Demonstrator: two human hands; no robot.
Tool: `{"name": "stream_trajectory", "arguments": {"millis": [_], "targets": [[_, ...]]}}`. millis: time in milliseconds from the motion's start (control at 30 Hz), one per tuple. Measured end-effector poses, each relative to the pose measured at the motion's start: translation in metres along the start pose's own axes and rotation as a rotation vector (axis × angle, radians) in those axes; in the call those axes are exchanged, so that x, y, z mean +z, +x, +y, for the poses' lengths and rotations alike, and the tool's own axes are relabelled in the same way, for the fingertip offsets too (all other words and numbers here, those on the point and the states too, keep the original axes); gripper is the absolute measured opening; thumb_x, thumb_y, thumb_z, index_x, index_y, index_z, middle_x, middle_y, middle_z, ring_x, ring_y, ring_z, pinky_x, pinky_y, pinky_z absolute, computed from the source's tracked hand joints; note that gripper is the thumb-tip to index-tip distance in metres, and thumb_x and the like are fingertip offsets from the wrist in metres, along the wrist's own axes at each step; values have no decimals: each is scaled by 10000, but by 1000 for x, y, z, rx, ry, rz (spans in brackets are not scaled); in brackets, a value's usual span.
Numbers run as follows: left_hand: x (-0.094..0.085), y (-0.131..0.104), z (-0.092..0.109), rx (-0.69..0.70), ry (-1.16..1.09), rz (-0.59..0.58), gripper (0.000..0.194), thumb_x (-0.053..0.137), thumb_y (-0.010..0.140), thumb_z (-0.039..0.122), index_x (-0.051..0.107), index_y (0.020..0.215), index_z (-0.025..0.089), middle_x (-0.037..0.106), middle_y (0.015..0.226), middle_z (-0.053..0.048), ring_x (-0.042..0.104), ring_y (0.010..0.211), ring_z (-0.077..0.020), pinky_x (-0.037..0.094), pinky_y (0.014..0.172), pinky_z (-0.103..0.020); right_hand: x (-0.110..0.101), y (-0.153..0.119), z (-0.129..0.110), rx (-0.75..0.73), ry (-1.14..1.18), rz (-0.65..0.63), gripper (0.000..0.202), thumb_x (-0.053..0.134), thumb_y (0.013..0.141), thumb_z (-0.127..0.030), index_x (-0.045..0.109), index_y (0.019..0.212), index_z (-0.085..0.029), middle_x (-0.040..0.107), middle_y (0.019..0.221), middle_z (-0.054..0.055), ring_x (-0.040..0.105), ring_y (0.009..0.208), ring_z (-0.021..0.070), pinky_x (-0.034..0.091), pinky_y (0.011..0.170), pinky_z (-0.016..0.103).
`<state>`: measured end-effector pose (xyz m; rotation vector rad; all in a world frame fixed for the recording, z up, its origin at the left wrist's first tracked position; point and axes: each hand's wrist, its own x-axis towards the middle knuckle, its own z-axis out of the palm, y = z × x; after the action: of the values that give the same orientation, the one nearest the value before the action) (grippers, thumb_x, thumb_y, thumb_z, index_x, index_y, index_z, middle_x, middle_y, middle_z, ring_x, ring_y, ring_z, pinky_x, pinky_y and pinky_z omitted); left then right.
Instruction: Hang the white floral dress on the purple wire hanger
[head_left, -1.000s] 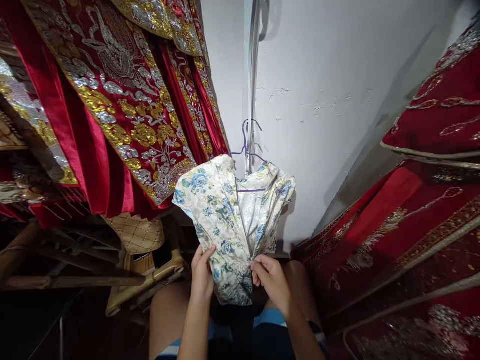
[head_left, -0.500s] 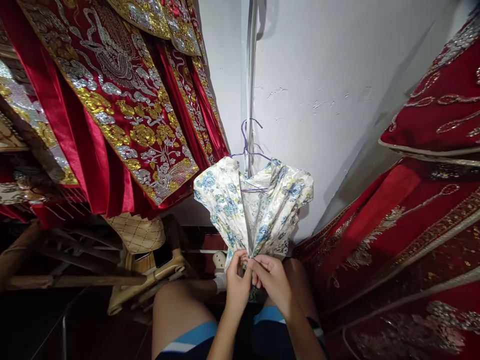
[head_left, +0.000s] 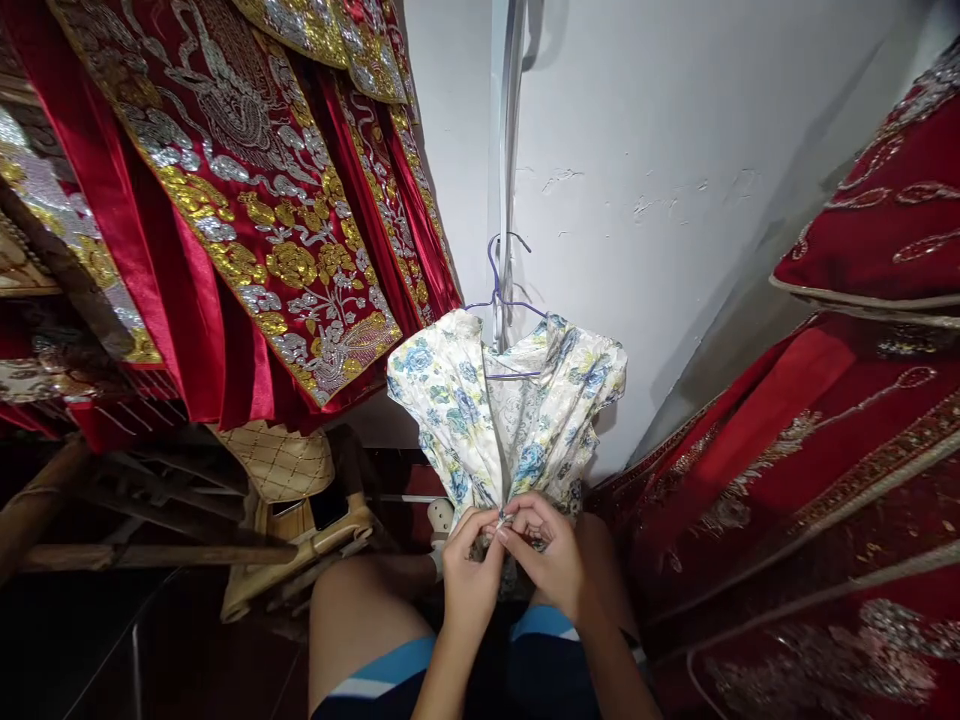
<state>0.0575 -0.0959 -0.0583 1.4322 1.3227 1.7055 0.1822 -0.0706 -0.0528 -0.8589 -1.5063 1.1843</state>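
Note:
A white garment with blue and yellow flowers (head_left: 450, 400) hangs on a thin purple hanger (head_left: 495, 285) in front of me. Its front is open in a V at the neck. Low on that front, where the two edges meet, my left hand (head_left: 474, 565) pinches the cloth between thumb and fingers. My right hand (head_left: 546, 555) pinches the same spot from the other side, its fingertips touching those of the left. Whatever small fastening may lie between the fingertips is hidden. Below the hands, the garment drops between my knees.
Red garments with gold and silver sequins (head_left: 247, 200) hang at the left, and more red beaded garments (head_left: 847, 430) at the right. A bamboo chair (head_left: 315, 550) stands low on the left. Behind the hanger are a metal pole (head_left: 504, 130) and a white wall (head_left: 637, 130).
The right hand has turned and its fingers have shifted up over the front edge, while the left keeps its pinch. The view has moved slightly.

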Motion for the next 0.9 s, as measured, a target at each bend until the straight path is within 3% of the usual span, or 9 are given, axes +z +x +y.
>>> {"name": "stream_trajectory", "arguments": {"millis": [100, 233, 333, 467, 567, 667, 767, 900], "targets": [[-3, 2, 6, -12, -20, -40, 124, 694, 825, 266, 773, 885, 193, 660, 768, -51, 608, 715, -189, 496, 674, -283, -1, -2, -2, -29, -30, 27, 121, 633, 893, -334, 581, 893, -225, 478, 601, -52, 481, 571, 138, 406, 569, 261], [-3, -1, 16, -97, -59, -115, 250, 694, 849, 307, 761, 1065, 201, 725, 952, -88, 673, 892, -233, 527, 826, -324, -1, -4, -9, -33, -23, 111, 151, 647, 875, -325, 525, 855, -237, 455, 600, -63, 454, 558, 129, 389, 554, 250], [0, -7, 19, -134, -156, -85, 380, 668, 890, 342, 640, 1240, 196, 719, 939, -77, 683, 860, -211, 529, 829, -320, 0, -4, -14, -26, -48, 141, 228, 681, 849, -334, 487, 784, -236, 414, 610, -67, 421, 559, 121, 357, 538, 242], [3, -9, 15, -94, -223, -25, 356, 663, 905, 344, 546, 1207, 196, 675, 848, -38, 661, 788, -170, 515, 766, -282, 1, -2, -16, 35, -70, 68, 320, 715, 820, -333, 433, 711, -230, 377, 600, -72, 369, 560, 110, 305, 517, 237], [5, -4, 10, -132, -296, -11, 360, 670, 900, 338, 492, 1184, 208, 636, 787, -3, 631, 682, -140, 495, 651, -246, 1, -5, -13, 41, -67, -48, 291, 757, 786, -307, 477, 790, -228, 433, 608, -77, 398, 564, 109, 322, 533, 238], [8, 1, 10, -182, -364, -8, 347, 672, 899, 338, 471, 1156, 216, 591, 730, 31, 580, 594, -113, 466, 574, -223, -1, -8, -13, -5, -20, -54, 297, 760, 797, -309, 526, 964, -234, 488, 642, -75, 461, 582, 119, 375, 566, 245], [10, 2, 14, -199, -366, -42, 313, 662, 909, 337, 491, 1135, 205, 605, 754, 15, 587, 632, -111, 465, 592, -216, -5, -9, -20, -43, -47, -4, 222, 649, 898, -342, 602, 1084, -230, 556, 677, -35, 536, 626, 147, 441, 613, 269], [6, 1, 18, -206, -365, -92, 356, 693, 888, 310, 481, 1155, 207, 659, 825, -14, 633, 705, -126, 497, 676, -236, -13, -4, -30, -19, -166, -29, 261, 515, 971, -347, 724, 1074, -229, 702, 860, 57, 653, 791, 202, 520, 719, 305]]}}
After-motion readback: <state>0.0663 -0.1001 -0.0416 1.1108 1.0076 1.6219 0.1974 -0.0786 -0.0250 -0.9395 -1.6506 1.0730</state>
